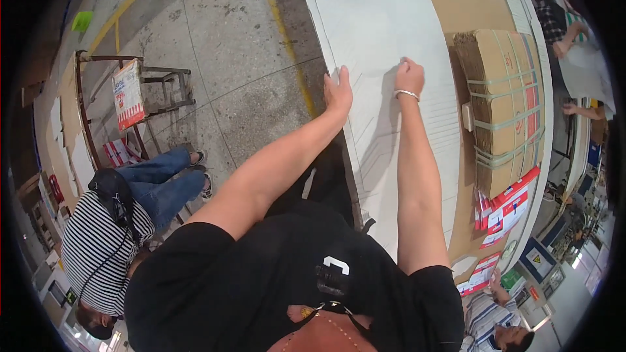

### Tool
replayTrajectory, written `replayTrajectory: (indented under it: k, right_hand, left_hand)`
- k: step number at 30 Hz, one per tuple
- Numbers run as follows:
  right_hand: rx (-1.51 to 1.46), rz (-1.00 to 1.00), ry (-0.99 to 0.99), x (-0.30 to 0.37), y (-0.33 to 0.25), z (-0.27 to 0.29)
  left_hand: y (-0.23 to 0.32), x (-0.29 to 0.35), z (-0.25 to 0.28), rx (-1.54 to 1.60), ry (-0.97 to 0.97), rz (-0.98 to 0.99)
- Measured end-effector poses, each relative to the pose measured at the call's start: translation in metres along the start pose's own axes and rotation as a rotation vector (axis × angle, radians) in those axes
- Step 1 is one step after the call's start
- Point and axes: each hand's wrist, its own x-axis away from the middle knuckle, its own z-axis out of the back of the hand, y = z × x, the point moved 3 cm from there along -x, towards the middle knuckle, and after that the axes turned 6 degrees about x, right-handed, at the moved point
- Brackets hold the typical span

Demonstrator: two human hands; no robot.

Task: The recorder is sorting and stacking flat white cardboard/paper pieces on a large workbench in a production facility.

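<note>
A long white sheet-like surface (pixel 372 19), marked with faint lines, runs away from me along the table. At its left edge is my left hand (pixel 339 94), thumb and fingers apart, with nothing visible in it. My right hand (pixel 410 79), with a light bracelet at the wrist, is over the middle of the white surface. Its fingers are curled closed, and whatever they hold, if anything, is hidden. The shadow of my right arm falls on the white surface.
Right of the white surface stands a strapped bundle of flat brown cardboard (pixel 505 107), with red-and-white printed cartons (pixel 505 215) nearer me. On the left are a metal-framed stool (pixel 166 91) and a seated person in a striped shirt (pixel 98 248). Other people work at right.
</note>
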Motion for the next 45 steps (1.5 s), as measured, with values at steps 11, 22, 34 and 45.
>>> replayTrajectory:
  k: [11,22,34,45]
  right_hand:
    - [0.404,-0.333,-0.026,-0.077,0.102,0.028]
    - [0.178,-0.047,0.355,-0.090,0.003,0.004]
    - [-0.036,-0.066,-0.065,-0.146,-0.126,-0.081]
    - [-0.106,0.036,-0.070,-0.207,-0.155,-0.095]
  left_hand:
    - [0.005,-0.067,-0.005,0.286,-0.198,0.074]
    - [0.026,-0.110,0.019,0.308,-0.228,0.080]
    - [0.124,-0.149,0.001,0.025,-0.022,-0.074]
    - [0.153,-0.210,-0.002,0.096,-0.128,-0.172]
